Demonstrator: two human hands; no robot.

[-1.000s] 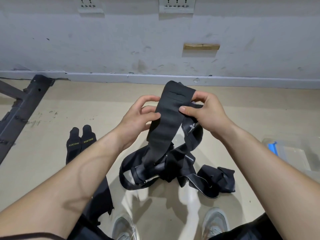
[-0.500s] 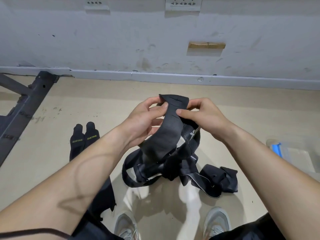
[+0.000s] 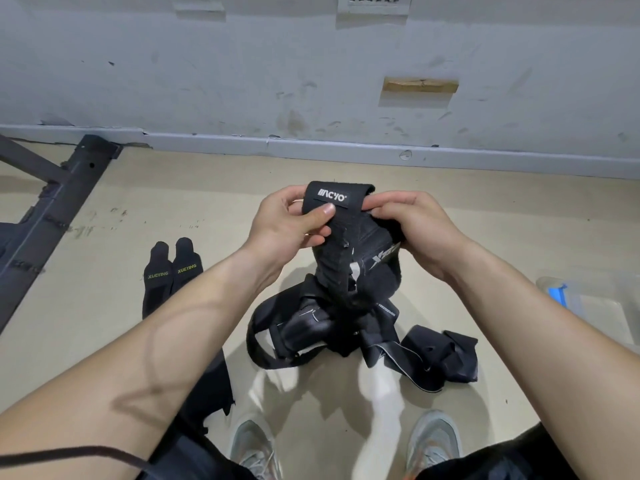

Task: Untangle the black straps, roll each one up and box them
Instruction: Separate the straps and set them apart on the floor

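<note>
A: Head view: what changed?
B: The strap (image 3: 337, 197) end, flat before, is now folded over at 12 o'clock. Left hand (image 3: 291, 225) and right hand (image 3: 417, 226) pinch it, so rolling starts, I think. The tangle (image 3: 322, 329) waits at 6 o'clock.

Clear box (image 3: 595, 306): right of the strap pile (image 3: 329, 327), cut by the picture's edge.
Sockets (image 3: 372, 3): far above the pile, tops cut off.
Shoes (image 3: 254, 448): below the pile, heels cut off.
Side label (image 3: 388, 308): on the pile, print too small to read.
</note>
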